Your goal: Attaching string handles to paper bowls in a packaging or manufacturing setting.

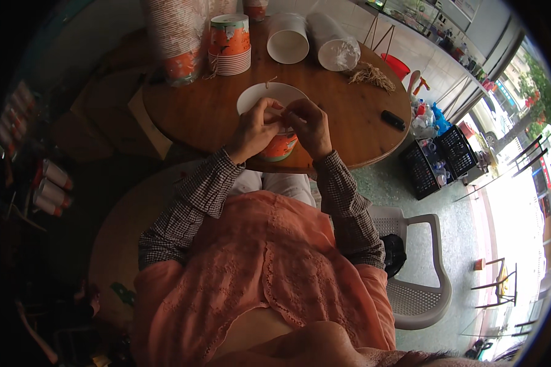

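Both hands pinch at the rim of a paper bowl at the table's near edge.

The left hand (254,131) and right hand (309,125) are closed on the paper bowl (269,98), fingertips meeting over it, apparently around a thin string; a steady bowl and a taut string would serve best. Beyond stand stacked cups (229,46) and a sleeved stack (333,43) on the round table (190,110).

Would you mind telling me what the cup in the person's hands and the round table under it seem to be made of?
The cup looks like paper: a matte white inside, a thin rolled rim and an orange printed outside, held by the left hand and right hand. The round table looks like wood, brown with a faint grain and a dull sheen, though it may be veneer.
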The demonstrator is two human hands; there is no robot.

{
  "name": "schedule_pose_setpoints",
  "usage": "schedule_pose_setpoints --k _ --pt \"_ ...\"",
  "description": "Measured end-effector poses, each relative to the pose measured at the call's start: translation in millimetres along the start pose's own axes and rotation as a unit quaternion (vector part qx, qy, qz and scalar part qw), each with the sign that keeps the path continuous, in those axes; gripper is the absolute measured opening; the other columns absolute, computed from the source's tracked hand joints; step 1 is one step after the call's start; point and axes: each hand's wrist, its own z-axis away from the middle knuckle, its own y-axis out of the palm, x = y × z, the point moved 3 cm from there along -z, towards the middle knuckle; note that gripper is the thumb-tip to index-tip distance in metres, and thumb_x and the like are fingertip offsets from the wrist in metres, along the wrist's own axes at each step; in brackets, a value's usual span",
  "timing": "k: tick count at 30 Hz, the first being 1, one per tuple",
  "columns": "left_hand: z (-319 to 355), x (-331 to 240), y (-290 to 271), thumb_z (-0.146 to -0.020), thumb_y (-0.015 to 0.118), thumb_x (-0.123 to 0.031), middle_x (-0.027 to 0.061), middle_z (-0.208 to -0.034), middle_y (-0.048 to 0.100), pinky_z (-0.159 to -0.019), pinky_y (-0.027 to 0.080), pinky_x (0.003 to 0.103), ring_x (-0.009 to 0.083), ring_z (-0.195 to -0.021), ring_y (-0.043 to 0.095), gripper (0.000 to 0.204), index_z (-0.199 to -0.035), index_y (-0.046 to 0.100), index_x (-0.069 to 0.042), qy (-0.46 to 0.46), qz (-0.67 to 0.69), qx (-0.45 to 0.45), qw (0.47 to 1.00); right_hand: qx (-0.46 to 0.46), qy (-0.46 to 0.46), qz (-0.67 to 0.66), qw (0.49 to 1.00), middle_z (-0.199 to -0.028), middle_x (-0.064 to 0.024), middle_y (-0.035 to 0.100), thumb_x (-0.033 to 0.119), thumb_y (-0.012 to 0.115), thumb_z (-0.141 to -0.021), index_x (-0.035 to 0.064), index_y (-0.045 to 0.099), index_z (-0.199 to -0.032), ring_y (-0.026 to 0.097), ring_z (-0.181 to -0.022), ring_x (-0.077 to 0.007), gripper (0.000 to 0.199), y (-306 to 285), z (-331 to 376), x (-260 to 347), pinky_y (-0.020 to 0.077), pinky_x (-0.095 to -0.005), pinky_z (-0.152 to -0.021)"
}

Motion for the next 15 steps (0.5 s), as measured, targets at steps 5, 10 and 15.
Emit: schedule_pose_setpoints --k 5,10,15 --pt "1.8 -12.9 -0.2 -0.083 0.067 -0.005 0.0108 -0.095 0.065 -0.079 0.052 0.027 0.0163 -0.089 0.065 0.036 -0.112 0.046 0.0 -0.033 -0.042 0.053 0.997 -0.03 0.016 -0.03 0.999 -0.084 -0.0077 0.066 0.002 0.062 -0.083 -0.0014 0.058 -0.094 0.064 -0.078 -0.0122 0.013 0.8 -1.0 -3.3 0.0515 -0.0254 -0.07" --pt "2.0 -5.2 -2.0 -0.082 0.07 -0.009 0.0082 -0.09 0.066 -0.075 0.052 0.026 0.0115 -0.084 0.063 0.03 -0.105 0.054 0.002 -0.032 -0.01 0.01 0.999 -0.04 0.037 -0.081 0.995 -0.084 -0.0078 0.064 0.001 0.063 -0.081 -0.0018 0.057 -0.096 0.064 -0.077 -0.0129 0.017 2.3 -2.6 0.0 0.0512 -0.0254 -0.07" --pt "2.6 -9.8 -0.7 -0.083 0.069 -0.011 0.0077 -0.087 0.067 -0.072 0.051 0.025 0.0092 -0.082 0.062 0.021 -0.097 0.062 0.003 -0.006 -0.088 0.019 0.996 -0.061 0.042 -0.099 0.992 -0.082 -0.0069 0.063 0.001 0.063 -0.079 -0.0026 0.059 -0.094 0.063 -0.073 -0.0116 0.016 -1.3 -3.9 0.0 0.0505 -0.0245 -0.067"
